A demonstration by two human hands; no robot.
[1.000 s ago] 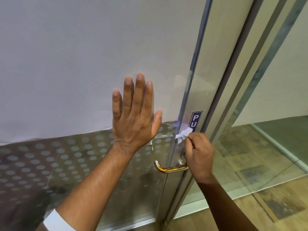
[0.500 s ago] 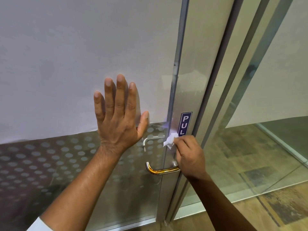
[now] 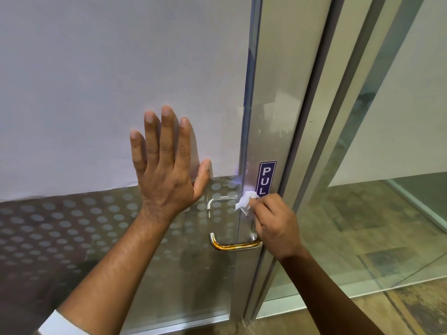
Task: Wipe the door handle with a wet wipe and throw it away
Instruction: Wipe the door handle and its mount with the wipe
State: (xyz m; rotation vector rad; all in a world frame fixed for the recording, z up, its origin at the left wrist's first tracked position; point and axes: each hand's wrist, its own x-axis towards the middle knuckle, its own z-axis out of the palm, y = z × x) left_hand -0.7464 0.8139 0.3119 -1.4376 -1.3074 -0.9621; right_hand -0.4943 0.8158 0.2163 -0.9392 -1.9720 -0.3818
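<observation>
My right hand (image 3: pixel 275 223) pinching wet wipe (image 3: pixel 245 203), grip closed on it, up by PULL sticker (image 3: pixel 267 177). Door handle (image 3: pixel 233 245) directly below, long axis horizontal. Left hand (image 3: pixel 167 172) flat, open, bracing glass door (image 3: pixel 121 93). Right nearer handle, I reckon.

— Looks like an office or commercial building entrance.
— Going by what?
— Frosted glass door (image 3: pixel 121 81) with dotted privacy film (image 3: pixel 72 226), metal frame (image 3: pixel 273 117), a blue "PULL" sticker (image 3: pixel 267 176) above a steel lever handle (image 3: pixel 234 245).
— Anything else?
— Glass partition (image 3: pixel 387 213) alongside, polished stone-pattern floor (image 3: pixel 387 310) beyond.
</observation>
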